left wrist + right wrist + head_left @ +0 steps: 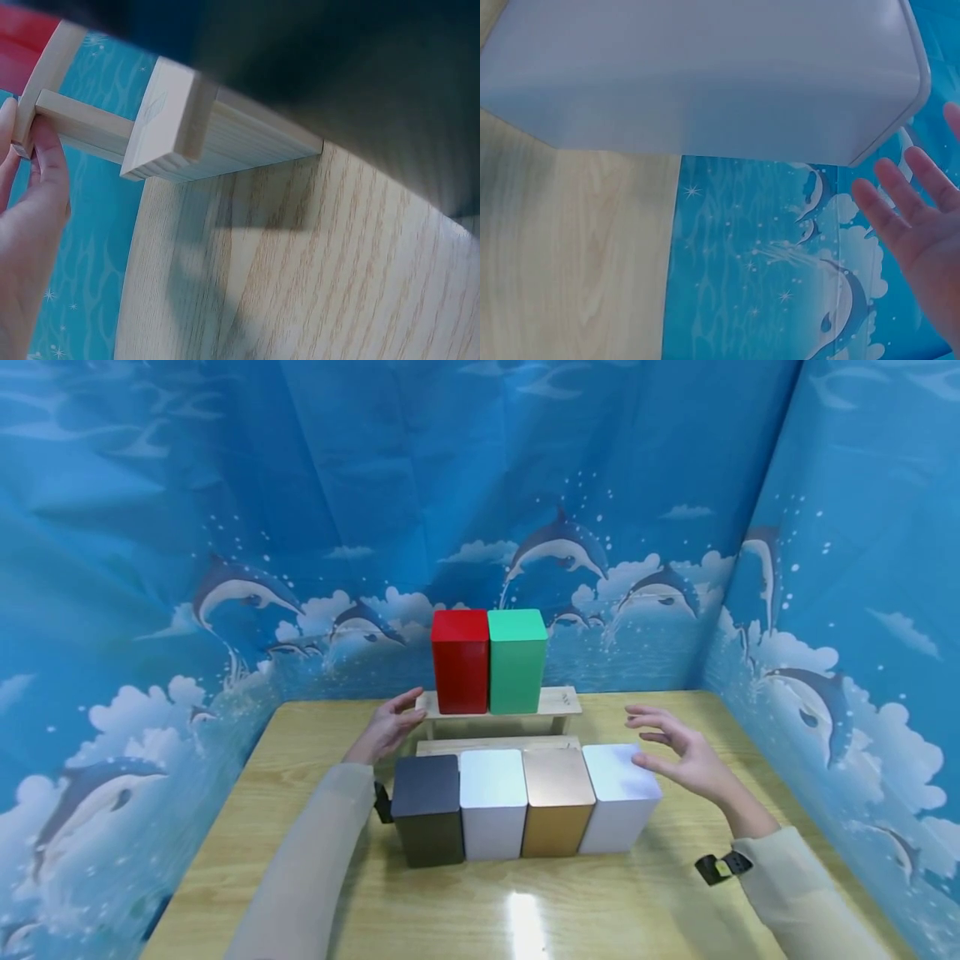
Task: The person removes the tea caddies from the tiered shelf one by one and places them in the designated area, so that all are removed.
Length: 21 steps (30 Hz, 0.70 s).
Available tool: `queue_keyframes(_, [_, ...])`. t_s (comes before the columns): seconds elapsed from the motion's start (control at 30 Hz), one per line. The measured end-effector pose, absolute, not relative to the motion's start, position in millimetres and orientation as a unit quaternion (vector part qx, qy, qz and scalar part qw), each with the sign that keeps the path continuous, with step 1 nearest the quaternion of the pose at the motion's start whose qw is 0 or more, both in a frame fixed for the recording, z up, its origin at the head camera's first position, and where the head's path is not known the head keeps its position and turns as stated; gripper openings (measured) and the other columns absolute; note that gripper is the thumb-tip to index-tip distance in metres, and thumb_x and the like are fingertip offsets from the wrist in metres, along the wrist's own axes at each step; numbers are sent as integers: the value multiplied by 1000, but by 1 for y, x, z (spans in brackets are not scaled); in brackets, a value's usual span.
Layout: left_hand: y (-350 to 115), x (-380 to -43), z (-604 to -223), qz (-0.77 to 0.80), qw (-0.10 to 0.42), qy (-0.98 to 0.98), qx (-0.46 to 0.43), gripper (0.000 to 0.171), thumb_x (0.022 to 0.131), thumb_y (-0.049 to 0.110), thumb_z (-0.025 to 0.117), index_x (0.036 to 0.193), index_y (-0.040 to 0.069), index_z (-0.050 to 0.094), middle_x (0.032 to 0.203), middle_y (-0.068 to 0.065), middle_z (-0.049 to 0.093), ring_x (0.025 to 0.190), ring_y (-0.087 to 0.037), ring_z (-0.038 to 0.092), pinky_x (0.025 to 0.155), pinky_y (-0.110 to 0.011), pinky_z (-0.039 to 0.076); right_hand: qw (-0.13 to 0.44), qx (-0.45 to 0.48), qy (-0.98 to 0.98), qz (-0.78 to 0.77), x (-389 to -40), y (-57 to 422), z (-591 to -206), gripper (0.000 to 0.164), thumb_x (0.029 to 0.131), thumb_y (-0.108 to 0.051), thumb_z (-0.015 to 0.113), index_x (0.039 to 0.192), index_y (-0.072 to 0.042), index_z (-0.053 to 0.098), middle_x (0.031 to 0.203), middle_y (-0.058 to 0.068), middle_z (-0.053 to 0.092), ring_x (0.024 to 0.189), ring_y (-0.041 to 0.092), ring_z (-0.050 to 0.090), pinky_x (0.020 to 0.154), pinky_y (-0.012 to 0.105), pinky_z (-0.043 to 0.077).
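My left hand (388, 727) pinches the left end of the top board of a small wooden step shelf (561, 700); in the left wrist view its thumb and fingers (51, 161) lie on either side of that board. On the top step a red box (461, 672) and a green box (517, 672) stand upright, side by side. My right hand (678, 752) hovers beside the pale lilac-white box (618, 814), fingers spread and holding nothing. In the right wrist view its fingertips (866, 191) are close to that box's top end.
A row of boxes fronts the shelf: black (427, 835), white (492, 831), gold (558, 827), then the lilac-white one at the right. They partly hide the lower step (498, 744). Blue dolphin-print curtains (360, 485) border the wooden table (420, 918) at the back and sides.
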<state>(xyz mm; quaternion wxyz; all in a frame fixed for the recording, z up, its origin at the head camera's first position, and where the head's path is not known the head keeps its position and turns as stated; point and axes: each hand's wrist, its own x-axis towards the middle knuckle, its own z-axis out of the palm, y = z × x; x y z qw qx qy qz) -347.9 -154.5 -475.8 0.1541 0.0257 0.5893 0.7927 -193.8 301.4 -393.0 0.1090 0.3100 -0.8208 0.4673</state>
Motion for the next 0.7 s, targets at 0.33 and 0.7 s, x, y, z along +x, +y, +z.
queue_keyframes(0.33, [-154, -348, -474, 793, 153, 589, 18, 61, 90, -5, 55, 145, 9, 33, 145, -12, 29, 113, -20, 49, 100, -32, 39, 115, 309, -829, 452, -206, 292, -379, 45, 81, 6, 67, 123, -1, 54, 136, 22, 42, 117, 4, 46, 91, 24, 46])
queue_keyframes(0.7, [-154, -348, -475, 795, 156, 586, 18, 59, 91, -4, 54, 145, 9, 33, 144, -12, 30, 121, -24, 44, 105, -37, 34, 103, 313, -831, 449, -220, 276, -362, 46, 81, 5, 67, 124, 0, 52, 136, 18, 43, 117, 8, 46, 92, 30, 46])
